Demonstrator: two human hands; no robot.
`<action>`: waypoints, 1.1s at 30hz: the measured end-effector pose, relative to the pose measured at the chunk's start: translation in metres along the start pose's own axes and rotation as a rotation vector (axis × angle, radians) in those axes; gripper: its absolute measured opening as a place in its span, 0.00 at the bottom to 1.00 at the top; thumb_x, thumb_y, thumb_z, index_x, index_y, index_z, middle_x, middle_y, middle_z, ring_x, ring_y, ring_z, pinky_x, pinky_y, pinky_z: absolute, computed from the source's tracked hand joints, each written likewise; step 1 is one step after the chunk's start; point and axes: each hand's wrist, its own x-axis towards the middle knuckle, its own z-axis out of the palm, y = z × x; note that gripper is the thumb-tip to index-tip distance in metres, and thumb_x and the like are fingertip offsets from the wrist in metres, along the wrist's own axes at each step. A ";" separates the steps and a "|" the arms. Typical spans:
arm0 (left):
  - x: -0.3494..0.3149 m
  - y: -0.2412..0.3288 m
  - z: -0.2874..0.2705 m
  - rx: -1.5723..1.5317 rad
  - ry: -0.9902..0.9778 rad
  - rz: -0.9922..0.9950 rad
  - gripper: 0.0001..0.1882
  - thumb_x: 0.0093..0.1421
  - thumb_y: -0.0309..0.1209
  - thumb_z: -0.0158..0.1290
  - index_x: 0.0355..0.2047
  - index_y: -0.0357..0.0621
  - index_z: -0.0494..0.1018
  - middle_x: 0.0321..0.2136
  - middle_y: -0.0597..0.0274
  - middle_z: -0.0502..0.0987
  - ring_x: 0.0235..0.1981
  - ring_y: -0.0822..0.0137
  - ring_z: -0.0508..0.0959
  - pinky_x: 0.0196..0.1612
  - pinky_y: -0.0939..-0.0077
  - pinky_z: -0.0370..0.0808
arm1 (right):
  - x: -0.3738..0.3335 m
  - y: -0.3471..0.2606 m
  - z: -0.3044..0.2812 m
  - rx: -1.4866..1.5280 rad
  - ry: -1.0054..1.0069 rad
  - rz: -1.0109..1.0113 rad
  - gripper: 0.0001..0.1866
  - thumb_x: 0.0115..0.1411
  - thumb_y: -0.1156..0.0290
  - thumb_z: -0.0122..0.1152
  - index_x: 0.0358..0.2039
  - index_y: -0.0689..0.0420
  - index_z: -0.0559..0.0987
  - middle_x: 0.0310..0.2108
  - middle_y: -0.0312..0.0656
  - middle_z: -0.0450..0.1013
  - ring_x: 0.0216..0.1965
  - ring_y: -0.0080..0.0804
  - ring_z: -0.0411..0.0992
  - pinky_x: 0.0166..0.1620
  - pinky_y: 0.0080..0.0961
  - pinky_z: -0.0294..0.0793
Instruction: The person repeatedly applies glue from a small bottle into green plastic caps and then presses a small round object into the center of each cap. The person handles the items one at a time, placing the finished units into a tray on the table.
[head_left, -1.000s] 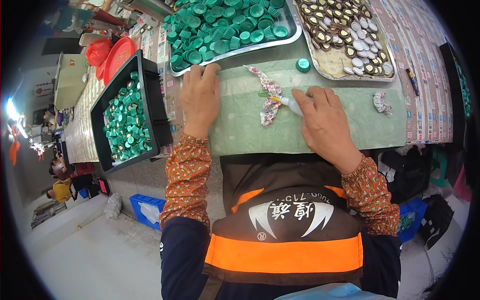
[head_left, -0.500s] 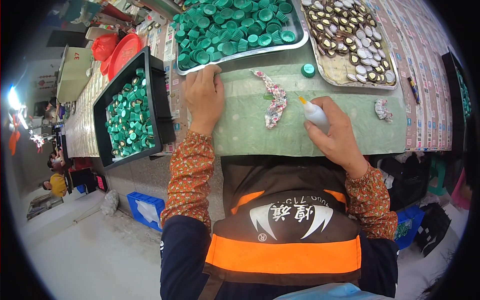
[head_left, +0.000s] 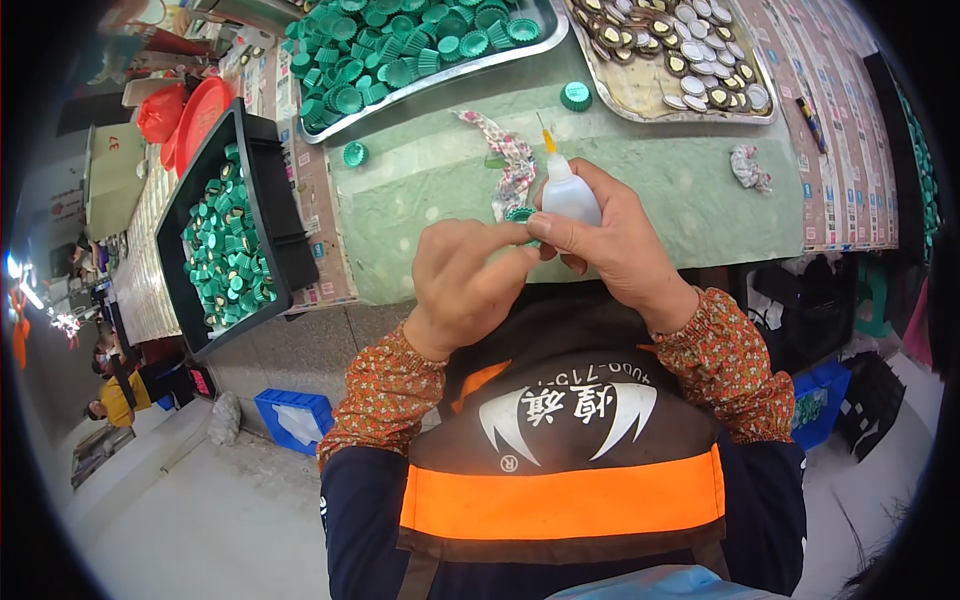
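Observation:
My right hand [head_left: 622, 238] grips a white squeeze bottle [head_left: 571, 199], its yellow needle tip [head_left: 548, 142] pointing up and away from me. Close against it, my left hand [head_left: 468, 282] pinches a small green crimped bottle cap [head_left: 519, 214]. Fingers of both hands meet at this cap, so part of it is covered. A crumpled floral rag [head_left: 510, 160] lies just beyond the cap on the green cloth [head_left: 400, 210]. Two more green caps sit on the cloth, one at the left [head_left: 355, 153] and one farther off [head_left: 576, 96].
A metal tray [head_left: 440, 78] heaped with green caps stands at the far left. Beside it another tray [head_left: 650, 100] holds brown and white discs. At the left is a black crate [head_left: 285, 230] of caps. A second rag [head_left: 748, 168] and a pen-like stick [head_left: 812, 125] lie right.
My left hand has come from the tray's edge to my right hand, now pinching a cap. The bottle has tipped upright and shifted left. A cap now lies on the cloth at the left.

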 end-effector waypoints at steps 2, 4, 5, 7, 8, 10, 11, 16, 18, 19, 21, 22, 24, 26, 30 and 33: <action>0.002 0.009 0.003 -0.182 0.055 -0.260 0.20 0.52 0.25 0.65 0.47 0.49 0.76 0.45 0.61 0.79 0.41 0.60 0.75 0.44 0.66 0.72 | -0.001 0.003 0.000 0.043 0.005 0.022 0.15 0.61 0.68 0.69 0.44 0.59 0.75 0.31 0.34 0.74 0.26 0.15 0.71 0.26 0.17 0.70; 0.001 0.016 0.001 -0.438 0.028 -0.537 0.22 0.57 0.27 0.63 0.53 0.44 0.75 0.47 0.56 0.75 0.46 0.60 0.74 0.48 0.69 0.71 | -0.003 0.006 0.000 0.058 0.018 0.033 0.15 0.61 0.68 0.69 0.43 0.59 0.75 0.29 0.33 0.73 0.24 0.14 0.70 0.22 0.16 0.67; -0.002 0.013 0.001 -0.535 -0.032 -0.578 0.22 0.58 0.27 0.63 0.54 0.43 0.74 0.47 0.57 0.75 0.46 0.62 0.74 0.48 0.70 0.71 | -0.003 0.007 0.000 0.050 0.027 0.027 0.15 0.60 0.69 0.69 0.43 0.59 0.75 0.29 0.33 0.73 0.23 0.13 0.69 0.21 0.15 0.66; -0.010 0.003 0.003 -0.727 -0.152 -0.657 0.23 0.59 0.27 0.62 0.56 0.42 0.73 0.48 0.59 0.74 0.47 0.65 0.74 0.50 0.72 0.70 | -0.005 0.009 0.001 0.035 0.042 0.015 0.14 0.60 0.69 0.69 0.42 0.59 0.75 0.29 0.33 0.72 0.22 0.12 0.68 0.19 0.15 0.64; -0.013 0.002 0.005 -0.825 -0.142 -0.699 0.23 0.61 0.28 0.61 0.57 0.42 0.72 0.48 0.60 0.74 0.47 0.67 0.73 0.51 0.73 0.71 | -0.006 0.007 0.001 0.012 0.040 0.037 0.14 0.59 0.69 0.69 0.42 0.59 0.75 0.29 0.33 0.72 0.23 0.13 0.69 0.21 0.16 0.66; -0.016 0.006 0.007 -0.944 -0.099 -0.778 0.22 0.62 0.27 0.60 0.57 0.42 0.72 0.49 0.60 0.73 0.47 0.68 0.73 0.51 0.74 0.71 | -0.008 0.002 0.002 -0.034 0.037 0.078 0.14 0.58 0.69 0.69 0.41 0.59 0.75 0.29 0.34 0.72 0.25 0.16 0.69 0.24 0.19 0.68; -0.016 0.010 0.007 -1.003 -0.076 -0.815 0.22 0.62 0.27 0.60 0.57 0.42 0.72 0.50 0.60 0.72 0.48 0.69 0.73 0.52 0.74 0.71 | -0.009 0.003 0.003 -0.102 0.061 0.035 0.14 0.58 0.69 0.69 0.41 0.59 0.75 0.29 0.35 0.72 0.26 0.17 0.70 0.26 0.20 0.70; -0.009 0.019 0.007 -0.849 -0.089 -0.699 0.22 0.64 0.25 0.58 0.58 0.42 0.70 0.52 0.60 0.71 0.49 0.69 0.74 0.53 0.74 0.71 | -0.008 0.016 0.008 -0.229 0.133 -0.097 0.15 0.57 0.70 0.69 0.40 0.60 0.75 0.30 0.38 0.73 0.33 0.24 0.71 0.36 0.28 0.73; -0.010 0.020 0.008 -0.912 -0.067 -0.736 0.22 0.66 0.26 0.57 0.59 0.41 0.69 0.52 0.60 0.72 0.50 0.69 0.74 0.54 0.74 0.72 | -0.008 0.012 0.009 -0.247 0.121 -0.061 0.15 0.58 0.70 0.69 0.42 0.60 0.74 0.30 0.38 0.73 0.32 0.24 0.71 0.37 0.28 0.73; -0.010 0.021 0.009 -0.995 -0.039 -0.785 0.21 0.67 0.27 0.55 0.59 0.41 0.68 0.52 0.60 0.72 0.49 0.69 0.75 0.54 0.73 0.73 | -0.008 0.010 0.010 -0.257 0.116 -0.043 0.15 0.58 0.70 0.69 0.42 0.60 0.74 0.31 0.38 0.73 0.32 0.24 0.71 0.37 0.28 0.74; -0.011 0.020 0.009 -1.202 0.018 -0.933 0.20 0.70 0.30 0.52 0.60 0.40 0.67 0.51 0.59 0.73 0.49 0.69 0.76 0.54 0.71 0.74 | -0.009 0.009 0.009 -0.278 0.100 -0.085 0.15 0.59 0.70 0.67 0.43 0.60 0.74 0.33 0.40 0.75 0.35 0.25 0.73 0.39 0.28 0.75; -0.012 0.018 0.007 -1.323 0.049 -1.032 0.20 0.71 0.32 0.50 0.60 0.40 0.66 0.50 0.58 0.73 0.48 0.69 0.76 0.53 0.70 0.76 | -0.009 0.009 0.008 -0.270 0.091 -0.116 0.14 0.60 0.71 0.66 0.44 0.60 0.74 0.35 0.40 0.75 0.36 0.24 0.73 0.40 0.27 0.75; -0.010 0.016 0.005 -1.472 0.101 -1.129 0.23 0.74 0.41 0.44 0.62 0.39 0.65 0.47 0.58 0.75 0.45 0.68 0.77 0.52 0.64 0.80 | -0.012 0.006 0.005 -0.236 0.075 -0.183 0.13 0.63 0.73 0.64 0.47 0.60 0.75 0.38 0.39 0.75 0.39 0.21 0.74 0.42 0.23 0.75; -0.015 0.010 0.000 -1.588 0.090 -1.163 0.26 0.73 0.42 0.45 0.64 0.39 0.64 0.48 0.57 0.75 0.44 0.68 0.77 0.52 0.64 0.80 | -0.016 -0.001 -0.002 -0.301 0.045 -0.249 0.14 0.64 0.74 0.63 0.50 0.61 0.75 0.42 0.39 0.75 0.43 0.21 0.74 0.45 0.22 0.74; -0.019 0.006 -0.007 -1.763 0.119 -1.200 0.30 0.72 0.45 0.47 0.67 0.40 0.61 0.47 0.58 0.74 0.44 0.69 0.77 0.52 0.63 0.81 | -0.026 -0.015 -0.019 -0.521 -0.012 -0.355 0.20 0.62 0.74 0.64 0.54 0.63 0.75 0.48 0.43 0.77 0.47 0.26 0.75 0.49 0.25 0.74; -0.019 0.008 -0.009 -1.812 0.128 -1.196 0.31 0.72 0.45 0.48 0.68 0.40 0.60 0.47 0.58 0.74 0.44 0.69 0.77 0.52 0.63 0.81 | -0.034 -0.015 -0.019 -0.577 -0.033 -0.440 0.21 0.60 0.74 0.68 0.54 0.63 0.76 0.47 0.44 0.78 0.45 0.28 0.77 0.47 0.26 0.76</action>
